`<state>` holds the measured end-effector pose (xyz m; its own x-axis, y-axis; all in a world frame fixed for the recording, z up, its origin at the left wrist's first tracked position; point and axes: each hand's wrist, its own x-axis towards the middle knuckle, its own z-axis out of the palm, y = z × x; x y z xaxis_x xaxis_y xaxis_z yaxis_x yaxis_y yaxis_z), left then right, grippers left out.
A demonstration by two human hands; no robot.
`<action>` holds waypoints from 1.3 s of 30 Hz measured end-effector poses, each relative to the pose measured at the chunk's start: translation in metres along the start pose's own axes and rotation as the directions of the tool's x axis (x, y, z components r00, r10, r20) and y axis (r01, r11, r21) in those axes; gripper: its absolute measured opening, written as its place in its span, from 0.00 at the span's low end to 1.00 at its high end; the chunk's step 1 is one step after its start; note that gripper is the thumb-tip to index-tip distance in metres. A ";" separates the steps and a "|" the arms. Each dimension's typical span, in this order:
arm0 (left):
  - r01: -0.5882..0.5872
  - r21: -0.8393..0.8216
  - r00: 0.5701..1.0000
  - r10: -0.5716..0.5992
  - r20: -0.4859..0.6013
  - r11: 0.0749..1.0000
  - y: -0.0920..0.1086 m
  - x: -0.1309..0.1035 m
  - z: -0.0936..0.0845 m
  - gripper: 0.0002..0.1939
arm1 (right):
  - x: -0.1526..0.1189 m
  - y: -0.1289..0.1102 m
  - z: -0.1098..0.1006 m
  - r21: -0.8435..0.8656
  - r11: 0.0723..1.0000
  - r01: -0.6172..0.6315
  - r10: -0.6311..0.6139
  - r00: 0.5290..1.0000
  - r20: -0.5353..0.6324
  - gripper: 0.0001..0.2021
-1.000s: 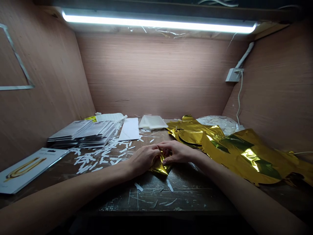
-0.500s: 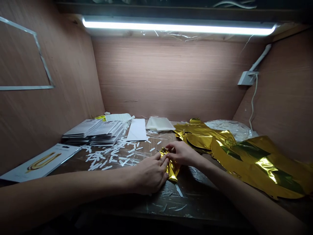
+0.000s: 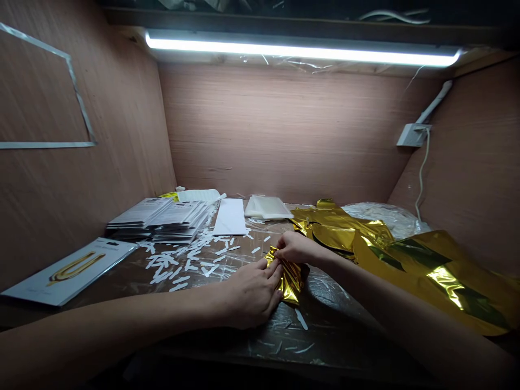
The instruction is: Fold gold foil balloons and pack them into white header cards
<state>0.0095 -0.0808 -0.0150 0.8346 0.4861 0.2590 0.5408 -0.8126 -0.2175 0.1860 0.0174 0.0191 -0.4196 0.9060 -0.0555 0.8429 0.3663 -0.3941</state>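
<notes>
A gold foil balloon [image 3: 291,284], flat and folded into a small crinkled bundle, lies on the dark table between my hands. My left hand [image 3: 252,293] rests on its left side, fingers stretched out and pressing it down. At its far end, the thumb and fingertips of my right hand [image 3: 296,247] pinch the foil. My hands partly cover the bundle. To the right lies a heap of larger, unfolded gold foil balloons [image 3: 390,271].
Stacked printed cards [image 3: 179,219], a pack with a gold U picture [image 3: 75,268] and scattered white paper strips [image 3: 189,260] lie left. Toward the back are a white card [image 3: 229,216], clear plastic bags [image 3: 268,207] and crumpled clear plastic [image 3: 385,214]. Wooden walls enclose three sides.
My right fingers have closed into a tighter pinch at the bundle's far end. More of the foil shows beneath my right hand, while my left hand stays pressed on it. The view has shifted slightly.
</notes>
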 end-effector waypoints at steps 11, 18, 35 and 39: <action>0.109 -0.163 0.985 -0.129 -0.115 0.981 0.006 -0.005 -0.002 0.14 | -0.023 -0.007 0.015 -0.538 0.798 0.272 -0.434 0.879 -0.199 0.09; 0.096 -0.132 0.991 -0.107 -0.081 0.987 0.010 -0.011 -0.006 0.17 | -0.052 -0.027 0.021 -0.769 0.490 0.410 -0.656 0.755 -0.016 0.08; 0.157 -0.157 0.988 -0.156 0.015 0.975 0.010 -0.019 -0.021 0.22 | -0.015 0.000 0.002 0.097 0.985 -0.145 0.145 0.989 0.010 0.15; 0.159 -0.154 0.987 -0.157 0.024 0.975 0.009 -0.021 -0.017 0.26 | -0.021 0.000 0.004 -0.021 0.999 0.029 -0.030 0.999 -0.020 0.12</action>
<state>-0.0054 -0.1036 -0.0068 0.7415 0.6153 0.2676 0.6438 -0.7647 -0.0259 0.1931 -0.0028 0.0167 -0.4377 0.8987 -0.0255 0.8372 0.3971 -0.3761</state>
